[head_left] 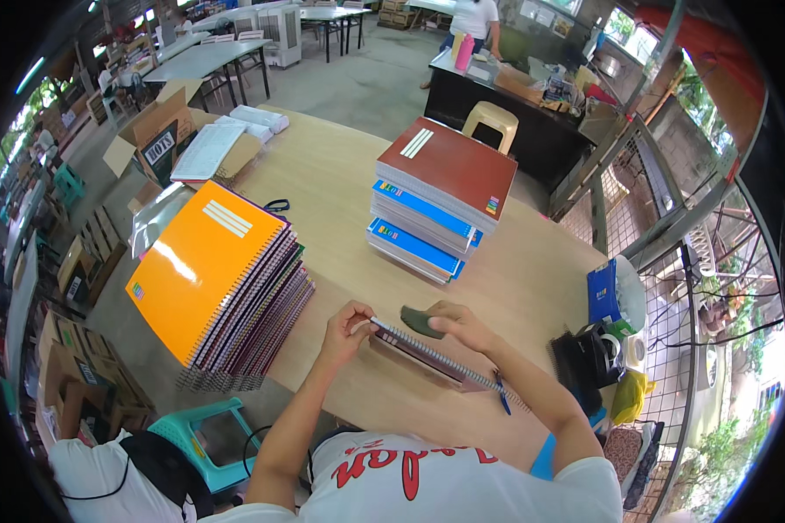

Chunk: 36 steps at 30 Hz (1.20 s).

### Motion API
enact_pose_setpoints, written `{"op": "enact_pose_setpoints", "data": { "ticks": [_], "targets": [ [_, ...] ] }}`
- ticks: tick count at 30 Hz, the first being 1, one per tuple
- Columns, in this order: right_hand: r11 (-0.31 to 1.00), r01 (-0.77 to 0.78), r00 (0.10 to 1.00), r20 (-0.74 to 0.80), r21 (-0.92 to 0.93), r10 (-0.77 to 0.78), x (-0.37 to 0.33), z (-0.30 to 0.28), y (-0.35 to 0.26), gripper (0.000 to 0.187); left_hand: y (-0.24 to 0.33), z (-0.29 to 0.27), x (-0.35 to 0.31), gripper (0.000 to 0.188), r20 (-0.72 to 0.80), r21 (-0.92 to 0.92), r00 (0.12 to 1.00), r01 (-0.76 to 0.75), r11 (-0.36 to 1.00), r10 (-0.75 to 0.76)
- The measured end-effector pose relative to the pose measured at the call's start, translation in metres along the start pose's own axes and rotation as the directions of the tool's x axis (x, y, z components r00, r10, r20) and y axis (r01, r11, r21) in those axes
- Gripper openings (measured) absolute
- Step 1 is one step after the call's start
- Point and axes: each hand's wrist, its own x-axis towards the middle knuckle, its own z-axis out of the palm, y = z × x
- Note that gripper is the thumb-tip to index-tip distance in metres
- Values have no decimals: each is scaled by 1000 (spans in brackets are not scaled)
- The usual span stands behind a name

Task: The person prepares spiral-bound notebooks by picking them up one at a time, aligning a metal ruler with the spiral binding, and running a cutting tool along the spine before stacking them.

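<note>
A spiral notebook (419, 356) stands on edge in front of me, its wire coil upward and running on past its right end. My left hand (349, 333) is closed in a pinch at the coil's left end. Between the thumb and fingers of my right hand (464, 326) is a dark green, flat, curved piece (417, 322), held just above the coil; its kind is unclear. A dark blue slim tool (503, 392) lies by the coil's right end, under my right forearm.
A tall stack of spiral notebooks with an orange cover (205, 270) stands at left. Bound books, brown-covered on top (449, 166), are piled ahead. Blue-handled scissors (276, 206) lie between. Tape rolls (634, 350) and a blue box (604, 295) sit at right; a teal stool (209, 440) stands lower left.
</note>
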Motion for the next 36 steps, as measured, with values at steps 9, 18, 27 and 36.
{"op": "enact_pose_setpoints", "data": {
  "ticks": [9,18,27,36],
  "targets": [
    [999,51,995,85,11,-51,27,3,-20,45,8,8,2,51,-82,-164,995,36,986,-50],
    [937,32,997,73,-348,-7,48,8,8,48,8,7,2,55,-87,-221,996,4,975,-24],
    [488,-744,634,-712,-457,300,-172,62,133,87,-4,18,-4,30,-21,-299,992,114,948,-126],
    [826,-486,378,-921,-287,-98,-191,25,129,47,13,25,4,23,5,-384,979,192,903,-205]
  ]
}}
